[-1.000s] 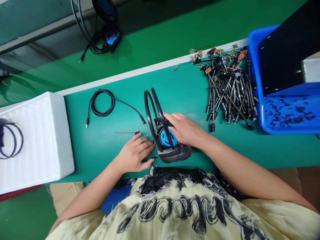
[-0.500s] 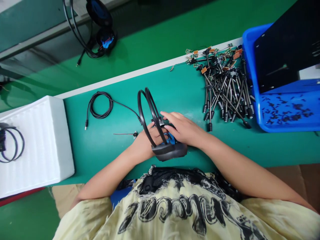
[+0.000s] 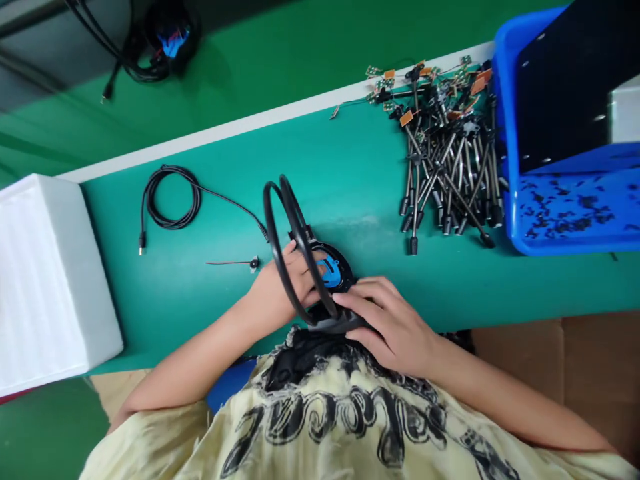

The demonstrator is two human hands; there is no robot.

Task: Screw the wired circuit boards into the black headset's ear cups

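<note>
While fingers of L hand (image 3: 280,287) & R hand (image 3: 393,323) wrap headset (image 3: 330,273), blue bin (image 3: 511,220) holds black bits (image 3: 565,223).

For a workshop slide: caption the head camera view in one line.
Left hand and right hand hold a black double-band headset at a green workbench.

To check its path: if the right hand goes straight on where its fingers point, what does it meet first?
The right hand would first meet the black looped band of the headset; its fingertips already seem to be at it, though depth is hard to tell.
</note>
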